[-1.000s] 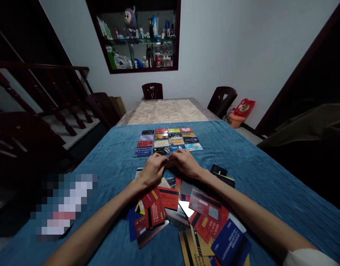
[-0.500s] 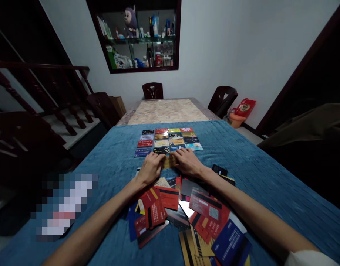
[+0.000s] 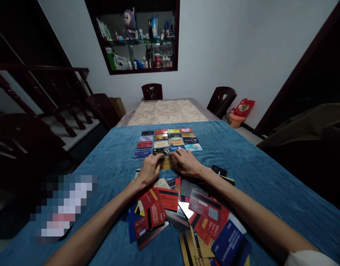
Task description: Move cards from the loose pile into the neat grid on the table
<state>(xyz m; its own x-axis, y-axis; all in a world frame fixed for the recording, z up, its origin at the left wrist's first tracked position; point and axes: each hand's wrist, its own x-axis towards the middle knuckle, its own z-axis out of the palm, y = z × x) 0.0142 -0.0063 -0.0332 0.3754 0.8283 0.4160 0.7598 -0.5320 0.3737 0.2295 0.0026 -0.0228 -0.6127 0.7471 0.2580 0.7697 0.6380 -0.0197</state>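
A gold card (image 3: 167,163) lies low over the cloth between my two hands. My left hand (image 3: 150,169) has its curled fingers at the card's left edge, and my right hand (image 3: 188,163) pinches its right end; the fingertips are partly hidden. Just beyond them, several cards lie face up in neat rows, among them a dark blue card (image 3: 142,153), a black card (image 3: 159,152) and a light blue card (image 3: 194,147). Below my wrists spreads a loose, overlapping pile, with a red card bearing a QR code (image 3: 205,205) and a blue card (image 3: 231,242).
A blue cloth (image 3: 103,159) covers the near part of the table, whose patterned top (image 3: 164,111) shows farther off. A blurred-out object (image 3: 67,210) lies at left. Dark chairs (image 3: 222,101) stand around; a wall cabinet (image 3: 142,70) is behind.
My left hand has shifted very slightly to the left, showing a little more of the gold card. The rows and the pile look the same.
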